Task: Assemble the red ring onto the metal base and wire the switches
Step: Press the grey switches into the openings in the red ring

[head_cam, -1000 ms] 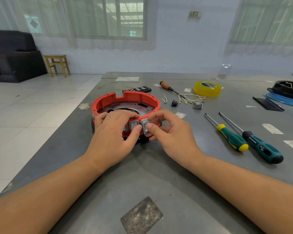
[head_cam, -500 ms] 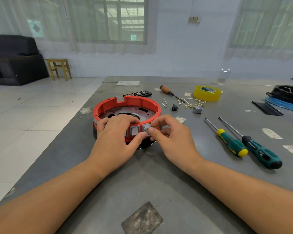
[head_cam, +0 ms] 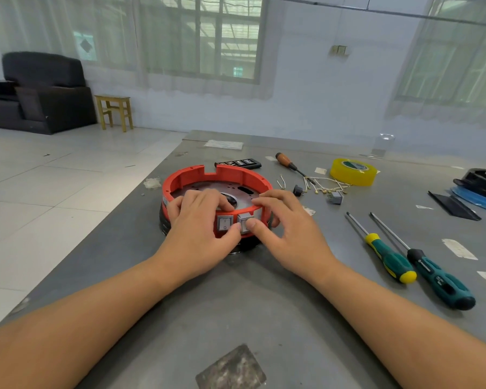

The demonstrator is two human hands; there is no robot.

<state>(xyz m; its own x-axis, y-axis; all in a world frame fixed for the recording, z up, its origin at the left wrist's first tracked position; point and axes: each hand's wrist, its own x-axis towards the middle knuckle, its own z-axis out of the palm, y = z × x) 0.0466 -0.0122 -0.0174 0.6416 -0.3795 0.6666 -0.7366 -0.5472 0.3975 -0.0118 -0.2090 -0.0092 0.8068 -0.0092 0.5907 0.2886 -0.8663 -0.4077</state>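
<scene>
Red ring (head_cam: 208, 175): seated on metal base (head_cam: 244, 193). Left hand (head_cam: 199, 228) grips ring's near wall; right hand (head_cam: 286, 228) pinches second switch (head_cam: 244, 223), beside first switch (head_cam: 224, 222).

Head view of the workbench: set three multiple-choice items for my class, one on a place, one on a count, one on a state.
1. Where is the yellow tape roll?
A. beyond the screwdrivers
B. inside the red ring
C. on the floor

2. How many green-handled screwdrivers lie at right?
A. one
B. two
C. four

3. What is the right hand doing?
A. resting flat on the table
B. pressing a grey switch into the red ring
C. gripping a screwdriver

Key: 1 A, it lies farther back on the table; 2 B, two lie side by side; 3 B, thumb on the switch.
</scene>
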